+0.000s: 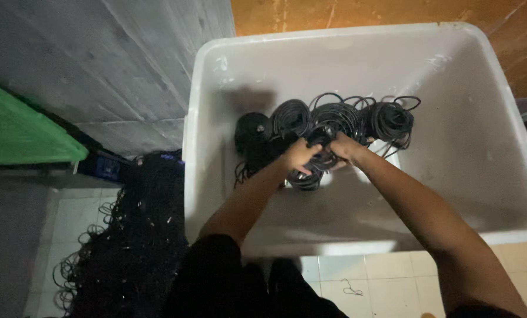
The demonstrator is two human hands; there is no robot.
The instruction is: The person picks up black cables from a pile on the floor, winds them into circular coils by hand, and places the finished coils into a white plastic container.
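While two hands (322, 152) grip, four coils (340, 118)

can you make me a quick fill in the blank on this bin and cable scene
1. Both hands reach into a large ____ plastic bin.
2. The left hand and right hand grip a coil of ____ cable.
3. A loose heap of cable lies on the floor to the bin's ____.

Missing words: white; black; left

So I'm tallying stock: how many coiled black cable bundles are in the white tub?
About 5: a dark one at left, three in a row behind the hands, and one gripped by both hands. More may be hidden underneath.
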